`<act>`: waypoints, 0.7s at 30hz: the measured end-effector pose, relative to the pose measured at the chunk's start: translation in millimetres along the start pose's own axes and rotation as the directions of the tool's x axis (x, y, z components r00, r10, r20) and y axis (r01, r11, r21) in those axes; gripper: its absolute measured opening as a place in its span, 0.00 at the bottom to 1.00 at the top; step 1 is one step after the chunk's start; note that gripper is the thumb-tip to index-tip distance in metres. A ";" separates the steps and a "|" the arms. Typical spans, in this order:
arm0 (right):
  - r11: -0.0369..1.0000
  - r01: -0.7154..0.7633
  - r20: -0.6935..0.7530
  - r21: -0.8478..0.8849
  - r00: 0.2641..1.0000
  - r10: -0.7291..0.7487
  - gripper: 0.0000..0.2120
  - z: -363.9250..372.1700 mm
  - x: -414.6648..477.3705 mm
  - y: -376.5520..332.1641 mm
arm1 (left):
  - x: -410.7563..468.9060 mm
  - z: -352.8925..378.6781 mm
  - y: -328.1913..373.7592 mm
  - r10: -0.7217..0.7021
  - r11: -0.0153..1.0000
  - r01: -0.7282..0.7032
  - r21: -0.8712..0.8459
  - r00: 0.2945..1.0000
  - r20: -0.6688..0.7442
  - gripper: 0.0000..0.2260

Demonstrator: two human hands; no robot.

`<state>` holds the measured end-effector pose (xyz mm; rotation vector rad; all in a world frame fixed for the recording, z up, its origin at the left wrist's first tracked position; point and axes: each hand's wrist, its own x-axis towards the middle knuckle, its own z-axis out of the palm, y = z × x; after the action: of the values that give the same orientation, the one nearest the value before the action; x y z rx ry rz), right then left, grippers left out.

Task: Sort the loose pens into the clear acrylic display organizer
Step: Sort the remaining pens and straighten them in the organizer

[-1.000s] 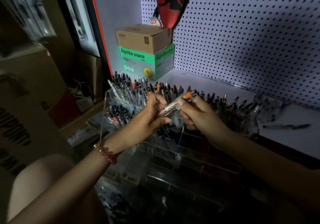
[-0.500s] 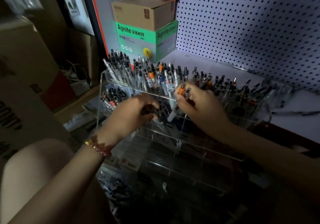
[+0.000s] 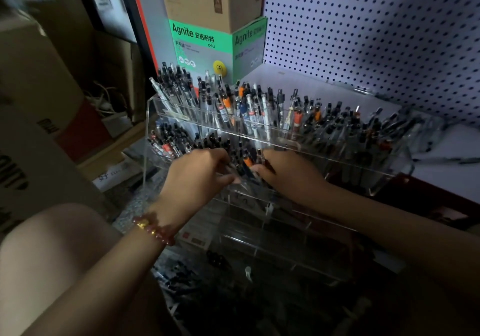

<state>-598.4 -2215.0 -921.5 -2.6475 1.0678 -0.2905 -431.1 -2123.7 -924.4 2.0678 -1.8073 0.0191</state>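
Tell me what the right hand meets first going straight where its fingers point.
The right hand points left into the second row of the organizer. First in line is the orange-tipped pen at its fingertips, possibly touching it; the left hand lies just beyond. Depth is unclear.

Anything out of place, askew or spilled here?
Yes. A dark pen lies flat on the white shelf, outside the acrylic organizer. In its top row, the far-left pens lean sideways rather than stand upright. Otherwise normal: the right hand grips an orange-topped pen at the second row.
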 end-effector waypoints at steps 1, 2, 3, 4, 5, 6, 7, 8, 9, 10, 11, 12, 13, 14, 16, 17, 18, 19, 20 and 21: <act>1.000 -0.005 0.014 -0.011 1.000 0.005 0.11 1.9 -1.4 0.7 | -0.6 2.7 1.9 -0.004 1.000 0.004 0.005 1.000 0.017 0.17; 1.000 -0.004 0.028 -0.029 1.000 0.005 0.10 3.6 -2.8 0.6 | -1.0 5.4 4.1 -0.003 1.000 0.003 0.016 1.000 0.030 0.18; 0.998 0.000 0.040 -0.057 0.999 0.002 0.10 4.5 -4.4 -0.6 | -1.3 8.4 5.9 -0.002 1.000 0.001 0.027 0.999 0.047 0.18; 0.996 0.001 0.059 -0.093 0.998 0.005 0.10 4.8 -5.5 -2.4 | -1.5 11.4 7.5 -0.001 1.000 0.000 0.026 0.998 0.061 0.19; 0.991 0.001 0.080 -0.130 0.997 0.009 0.11 5.2 -6.2 -3.6 | -1.5 14.9 8.3 -0.004 1.000 0.003 0.014 0.997 0.073 0.19; 0.987 0.003 0.105 -0.159 0.994 0.014 0.12 6.1 -6.2 -3.8 | -1.5 17.6 9.2 -0.008 1.000 0.008 0.000 0.997 0.076 0.18; 0.985 0.006 0.128 -0.175 0.992 0.016 0.13 7.6 -5.7 -2.9 | -0.9 19.4 9.9 -0.012 1.000 0.012 -0.003 0.997 0.073 0.18; 0.984 0.009 0.151 -0.179 0.988 0.018 0.13 8.9 -5.2 -1.9 | -0.1 20.2 10.7 -0.014 1.000 0.013 0.009 0.998 0.066 0.17; 0.985 0.012 0.169 -0.173 0.985 0.018 0.13 9.8 -4.7 -1.1 | 0.7 20.2 11.5 -0.015 1.000 0.014 0.028 0.998 0.058 0.16; 0.986 0.014 0.182 -0.165 0.983 0.016 0.12 10.3 -4.3 -0.1 | 1.6 20.0 12.2 -0.015 0.999 0.012 0.049 0.999 0.048 0.16; 0.987 0.018 0.191 -0.161 0.982 0.013 0.12 10.4 -4.2 0.5 | 2.2 19.7 12.6 -0.012 0.998 0.009 0.068 0.999 0.038 0.16; 0.986 0.026 0.196 -0.165 0.981 0.007 0.11 9.5 -5.0 0.0 | 2.9 19.4 13.0 -0.006 0.996 0.004 0.086 0.999 0.032 0.16; 0.983 0.040 0.197 -0.179 0.980 -0.004 0.11 8.5 -6.3 -0.9 | 3.4 19.4 13.3 0.002 0.995 -0.005 0.102 1.000 0.030 0.15; 0.976 0.066 0.189 -0.207 0.982 -0.026 0.10 7.6 -7.6 -1.5 | 4.0 19.2 13.3 0.012 0.993 -0.016 0.116 0.999 0.030 0.14; 0.945 0.142 0.162 -0.294 0.982 -0.097 0.12 6.9 -9.8 -2.7 | 5.1 18.0 12.0 0.021 0.994 -0.022 0.108 1.000 0.013 0.11; 0.929 0.177 0.154 -0.326 0.979 -0.132 0.13 6.0 -10.4 -3.3 | 6.3 17.7 10.9 0.019 0.997 -0.019 0.078 1.000 -0.008 0.10; 0.917 0.205 0.151 -0.342 0.975 -0.162 0.13 5.4 -10.3 -3.4 | 6.9 17.4 10.2 0.016 0.999 -0.015 0.033 0.999 -0.032 0.08; 0.912 0.224 0.152 -0.343 0.972 -0.181 0.13 5.0 -9.7 -3.0 | 7.2 17.3 10.6 0.012 1.000 -0.014 -0.026 0.998 -0.056 0.08; 0.910 0.238 0.151 -0.339 0.969 -0.197 0.14 4.3 -9.5 -2.6 | 6.9 17.4 12.3 0.012 0.996 -0.019 -0.091 0.997 -0.075 0.09; 0.905 0.251 0.141 -0.343 0.966 -0.215 0.15 4.0 -9.5 -2.2 | 6.2 17.6 14.7 0.017 0.988 -0.030 -0.153 0.996 -0.090 0.10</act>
<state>-602.6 -2206.2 -925.4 -3.0861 0.8365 -0.0043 -448.4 -2136.2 -934.9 1.9086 -1.7236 -0.0212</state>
